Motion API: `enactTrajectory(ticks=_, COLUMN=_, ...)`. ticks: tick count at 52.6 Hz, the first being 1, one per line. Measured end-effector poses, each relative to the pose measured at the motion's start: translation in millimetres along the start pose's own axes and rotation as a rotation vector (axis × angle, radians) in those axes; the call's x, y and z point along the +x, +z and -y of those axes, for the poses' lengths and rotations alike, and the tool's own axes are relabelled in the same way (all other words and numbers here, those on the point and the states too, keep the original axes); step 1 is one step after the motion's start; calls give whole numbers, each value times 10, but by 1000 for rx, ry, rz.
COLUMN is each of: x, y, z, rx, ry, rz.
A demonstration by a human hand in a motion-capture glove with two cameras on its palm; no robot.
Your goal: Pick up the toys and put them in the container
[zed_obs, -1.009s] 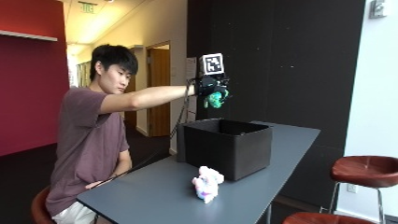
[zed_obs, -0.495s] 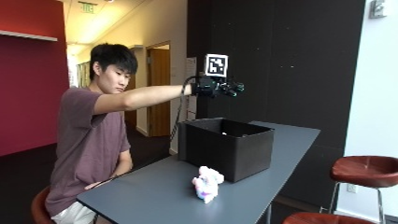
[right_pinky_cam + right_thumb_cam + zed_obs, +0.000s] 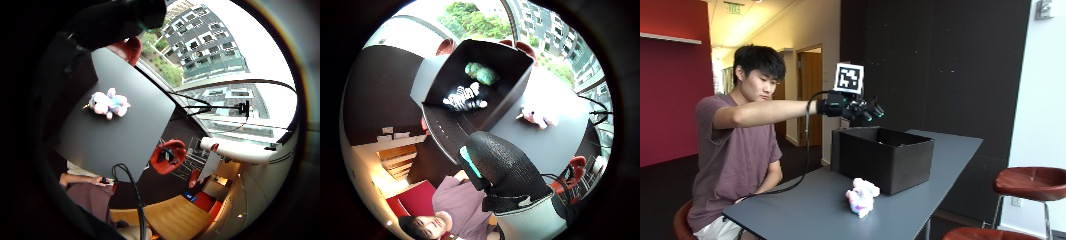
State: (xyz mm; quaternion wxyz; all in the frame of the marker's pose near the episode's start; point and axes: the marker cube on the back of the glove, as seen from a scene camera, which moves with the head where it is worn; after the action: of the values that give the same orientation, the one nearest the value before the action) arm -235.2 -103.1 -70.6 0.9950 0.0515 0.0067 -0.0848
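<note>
The gloved right hand (image 3: 863, 109) hangs above the black container (image 3: 883, 159), fingers spread and holding nothing.

The seated person holds the right arm straight out at shoulder height. The black-gloved right hand (image 3: 854, 108) is empty, fingers (image 3: 873, 111) spread and seemingly relaxed, palm facing down.

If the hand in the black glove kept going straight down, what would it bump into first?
Probably the toys inside the black container. The gloved right hand hovers open above its opening, and its palm view shows a green toy and a striped toy lying on the bottom.
</note>
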Motion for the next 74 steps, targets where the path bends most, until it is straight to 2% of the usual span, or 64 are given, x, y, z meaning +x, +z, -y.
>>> enactTrajectory(ticks=5, x=189, y=355, z=60, rx=-53, ry=41, rz=17)
enactTrajectory(ticks=9, x=423, y=702, z=98, rx=-85, ry=-68, rz=-64)
enactTrajectory(ticks=14, x=481, y=1292, z=289, rx=-100, ry=66, rz=-27)
enactTrajectory(ticks=25, x=463, y=2328, z=515, rx=-186, ry=-38, rz=-1)
enactTrajectory(ticks=30, x=470, y=2596, z=617, rx=-146, ry=-53, rz=-37)
enactTrajectory(ticks=40, x=531, y=2642, z=680, rx=65, ry=-26, rz=66)
enactTrajectory(ticks=46, x=543, y=2610, z=597, rx=102, ry=-13, rz=108)
enactTrajectory(ticks=54, x=534, y=2589, z=446, rx=46, ry=18, rz=85)
enactTrajectory(ticks=65, x=514, y=2326, z=42, rx=-176, ry=25, rz=80)
enactTrajectory(ticks=74, x=374, y=1604, z=-248, rx=-136, ry=29, rz=53)
